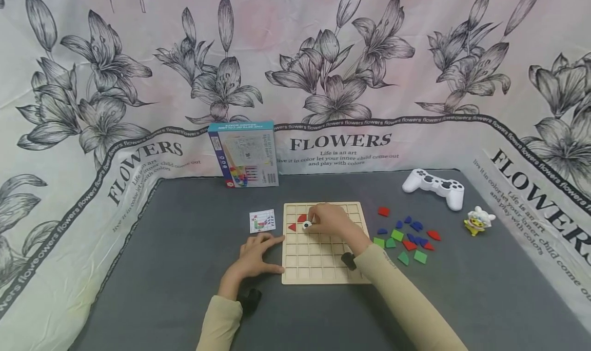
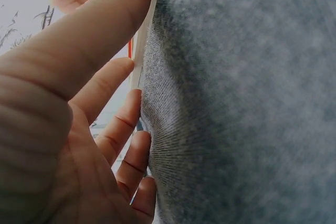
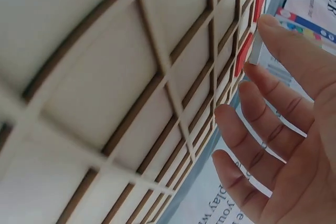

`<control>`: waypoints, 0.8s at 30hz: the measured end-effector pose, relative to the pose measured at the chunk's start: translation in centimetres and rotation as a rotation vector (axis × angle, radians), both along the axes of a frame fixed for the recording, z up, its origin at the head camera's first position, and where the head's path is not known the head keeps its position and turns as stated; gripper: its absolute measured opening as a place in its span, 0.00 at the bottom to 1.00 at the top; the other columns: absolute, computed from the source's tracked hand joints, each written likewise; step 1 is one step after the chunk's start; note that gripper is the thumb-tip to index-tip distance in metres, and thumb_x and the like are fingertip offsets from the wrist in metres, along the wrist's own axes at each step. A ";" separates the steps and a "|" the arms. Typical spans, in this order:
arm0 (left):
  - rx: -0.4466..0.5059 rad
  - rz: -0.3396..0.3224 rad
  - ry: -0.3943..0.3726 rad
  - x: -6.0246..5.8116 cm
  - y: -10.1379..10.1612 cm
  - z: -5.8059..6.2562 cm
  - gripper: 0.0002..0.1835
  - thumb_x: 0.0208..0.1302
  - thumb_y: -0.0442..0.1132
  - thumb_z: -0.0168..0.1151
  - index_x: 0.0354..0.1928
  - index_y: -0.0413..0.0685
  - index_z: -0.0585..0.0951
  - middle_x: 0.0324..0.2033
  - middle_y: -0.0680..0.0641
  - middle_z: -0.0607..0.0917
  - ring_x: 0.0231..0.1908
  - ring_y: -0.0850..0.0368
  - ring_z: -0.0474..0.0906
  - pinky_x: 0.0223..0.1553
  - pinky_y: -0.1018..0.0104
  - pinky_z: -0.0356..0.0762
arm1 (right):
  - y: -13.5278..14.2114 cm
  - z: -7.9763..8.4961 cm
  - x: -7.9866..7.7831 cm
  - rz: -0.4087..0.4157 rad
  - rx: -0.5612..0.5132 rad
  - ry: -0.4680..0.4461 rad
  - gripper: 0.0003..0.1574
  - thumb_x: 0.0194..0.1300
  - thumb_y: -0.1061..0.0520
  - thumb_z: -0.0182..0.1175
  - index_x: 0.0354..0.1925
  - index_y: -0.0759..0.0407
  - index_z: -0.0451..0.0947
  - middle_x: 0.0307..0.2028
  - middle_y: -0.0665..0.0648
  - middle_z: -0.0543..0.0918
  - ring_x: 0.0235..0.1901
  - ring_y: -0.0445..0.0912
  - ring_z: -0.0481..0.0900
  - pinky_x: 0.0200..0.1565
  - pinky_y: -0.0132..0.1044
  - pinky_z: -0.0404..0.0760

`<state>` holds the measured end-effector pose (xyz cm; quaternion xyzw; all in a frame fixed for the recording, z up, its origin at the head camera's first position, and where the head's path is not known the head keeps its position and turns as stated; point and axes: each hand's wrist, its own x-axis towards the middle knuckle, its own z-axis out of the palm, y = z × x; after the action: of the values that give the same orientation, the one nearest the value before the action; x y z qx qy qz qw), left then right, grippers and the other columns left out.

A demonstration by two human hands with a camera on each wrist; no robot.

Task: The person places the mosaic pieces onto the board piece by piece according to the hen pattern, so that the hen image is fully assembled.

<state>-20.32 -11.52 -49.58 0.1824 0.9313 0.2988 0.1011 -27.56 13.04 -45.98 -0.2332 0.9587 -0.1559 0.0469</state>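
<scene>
A pale wooden grid board (image 1: pixel 318 275) lies on the dark grey cloth. My left hand (image 1: pixel 254 257) rests beside its left edge, thumb and forefinger spread and touching the side. Over the upper part of the board, my right hand (image 1: pixel 332 221) pinches a white round eye piece with a black dot (image 1: pixel 307 225) between thumb and forefinger. In the right wrist view the piece (image 3: pixel 256 50) appears edge-on at the fingertips, its other fingers loosely bent. Two red pieces sit in the grid: a pointed one (image 1: pixel 292 227) and a rounded one (image 1: pixel 302 218).
A pattern card (image 1: pixel 262 221) lies left of the board. Scattered to the right are red, blue and green pieces (image 1: pixel 420 257). Farther right are a white game controller (image 1: pixel 434 188) and a small figurine (image 1: pixel 478 221). A box (image 1: pixel 244 156) leans against the flowered cloth behind.
</scene>
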 end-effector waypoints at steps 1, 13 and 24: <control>0.001 -0.002 -0.003 0.0 0.0 0.0 0.43 0.43 0.57 0.72 0.65 0.62 0.68 0.56 0.49 0.67 0.54 0.47 0.58 0.53 0.42 0.53 | -0.3 -0.1 0.0 -0.002 0.012 0.002 0.17 0.52 0.40 0.67 0.33 0.49 0.80 0.22 0.45 0.75 0.23 0.39 0.70 0.29 0.35 0.70; 0.016 0.003 -0.022 0.3 0.1 0.4 0.42 0.44 0.55 0.73 0.65 0.60 0.69 0.56 0.47 0.67 0.53 0.47 0.58 0.54 0.41 0.52 | -2.0 -0.2 0.1 -0.066 0.106 -0.022 0.16 0.50 0.41 0.68 0.31 0.47 0.78 0.20 0.44 0.74 0.22 0.40 0.69 0.28 0.36 0.67; -0.002 0.001 -0.013 0.1 0.1 0.6 0.42 0.44 0.55 0.72 0.65 0.61 0.69 0.56 0.48 0.67 0.53 0.47 0.58 0.54 0.42 0.52 | -2.2 -0.1 0.2 -0.063 0.052 -0.023 0.11 0.53 0.49 0.68 0.35 0.49 0.80 0.27 0.47 0.78 0.26 0.41 0.72 0.29 0.38 0.71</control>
<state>-20.24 -11.40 -49.02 0.1799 0.9310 0.2990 0.1074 -27.35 10.85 -46.04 -0.1996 0.9688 -0.1348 0.0591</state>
